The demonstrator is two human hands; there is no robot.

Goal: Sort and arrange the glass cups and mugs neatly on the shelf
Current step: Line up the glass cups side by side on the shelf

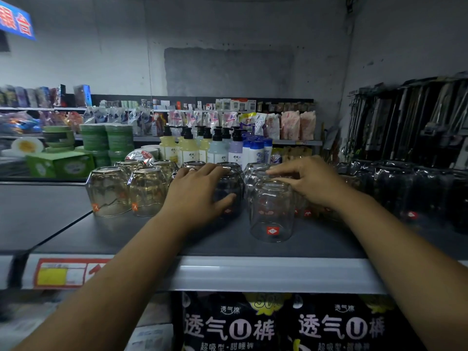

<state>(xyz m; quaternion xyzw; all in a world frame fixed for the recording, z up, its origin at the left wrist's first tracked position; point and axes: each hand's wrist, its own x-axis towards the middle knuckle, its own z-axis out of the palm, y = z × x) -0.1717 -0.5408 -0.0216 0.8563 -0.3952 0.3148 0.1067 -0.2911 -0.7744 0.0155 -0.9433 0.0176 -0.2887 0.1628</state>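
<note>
Upturned glass cups stand in rows on a dark shelf (152, 236). Two yellowish cups (109, 193) (148, 191) are at the left front, with more behind them. My left hand (200, 191) grips a dark smoky cup (231, 192), fingers over its base and thumb on its side. A clear cup (272, 211) with a red label stands alone at the front. My right hand (311, 181) reaches over it, fingertips curled onto the base of a clear cup (258, 173) in the row behind.
Dark wrapped glassware (410, 193) fills the shelf's right side. Pump bottles (217, 148) and green boxes (60, 163) stand behind the cups. The shelf's grey front rail (266, 274) carries a red and yellow price tag (63, 273). Black packages (278, 325) hang below.
</note>
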